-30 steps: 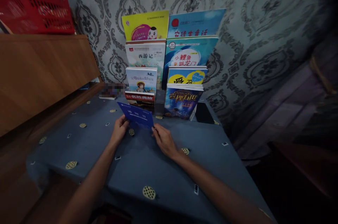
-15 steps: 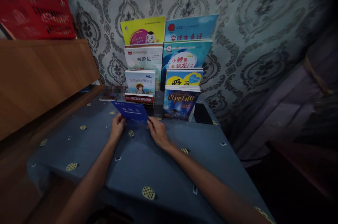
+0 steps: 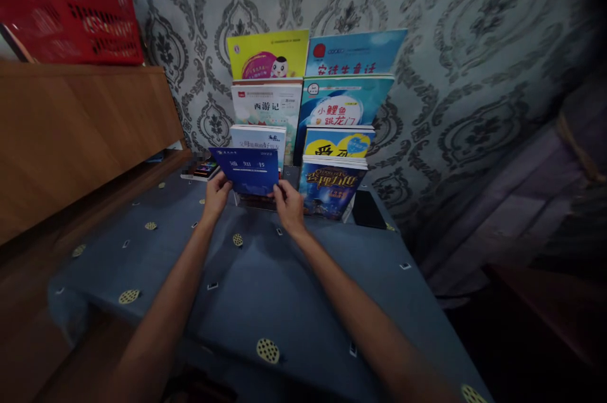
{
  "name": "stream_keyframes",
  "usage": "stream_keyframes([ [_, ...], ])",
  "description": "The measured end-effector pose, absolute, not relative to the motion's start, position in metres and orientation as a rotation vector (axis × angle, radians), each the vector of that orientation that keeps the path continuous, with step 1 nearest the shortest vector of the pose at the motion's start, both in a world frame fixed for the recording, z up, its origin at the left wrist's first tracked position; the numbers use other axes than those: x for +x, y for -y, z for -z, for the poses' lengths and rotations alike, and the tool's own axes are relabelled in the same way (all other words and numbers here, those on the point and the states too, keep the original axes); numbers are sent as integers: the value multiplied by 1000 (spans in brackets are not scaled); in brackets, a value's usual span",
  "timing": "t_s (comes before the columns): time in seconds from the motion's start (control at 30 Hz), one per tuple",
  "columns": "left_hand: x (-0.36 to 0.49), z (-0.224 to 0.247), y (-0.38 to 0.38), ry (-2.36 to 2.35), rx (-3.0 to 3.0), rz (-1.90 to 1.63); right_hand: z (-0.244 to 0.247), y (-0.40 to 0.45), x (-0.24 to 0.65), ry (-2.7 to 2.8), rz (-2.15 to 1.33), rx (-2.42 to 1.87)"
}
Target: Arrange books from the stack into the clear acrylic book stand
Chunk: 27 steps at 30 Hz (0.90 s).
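A thin blue booklet [image 3: 250,172] with white lettering is held up in front of the lower left part of a tiered book display. My left hand [image 3: 218,197] grips its left edge, thumb at the front. On the opposite edge, my right hand [image 3: 289,204] pinches the lower right corner. Behind the booklet, a pale children's book [image 3: 258,134] is partly covered, and the book in the front left tier is almost wholly hidden. Close to my right hand stands a dark blue book [image 3: 329,188] in the front right tier.
Upright books fill the upper tiers, among them a yellow book [image 3: 270,52] and a light blue book [image 3: 355,49]. A black flat object [image 3: 368,209] lies right of the display. The patterned tablecloth [image 3: 265,289] covers the table. Further left, a red basket [image 3: 99,17] rests on a wooden cabinet [image 3: 85,131].
Both hands have raised the blue booklet and brought it toward the display's front left tier, where it now covers more of the books behind. The whole view has shifted slightly.
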<state>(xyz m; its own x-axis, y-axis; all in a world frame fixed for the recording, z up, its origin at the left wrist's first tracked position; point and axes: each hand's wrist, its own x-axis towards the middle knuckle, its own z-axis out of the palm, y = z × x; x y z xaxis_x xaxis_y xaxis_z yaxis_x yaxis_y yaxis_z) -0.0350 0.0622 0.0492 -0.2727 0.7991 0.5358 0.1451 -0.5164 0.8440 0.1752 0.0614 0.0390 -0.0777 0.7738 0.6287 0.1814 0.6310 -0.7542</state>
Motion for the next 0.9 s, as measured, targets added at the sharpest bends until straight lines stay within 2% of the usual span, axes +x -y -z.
stream_keyframes([
  [0.4, -24, -43, -71, -1156, 1557, -1858, -39, -71, 186, 1642, -516, -835],
  [0.9, -27, -26, -69, -1347, 1568, -1886, -15, -88, 187, 1689, -453, -953],
])
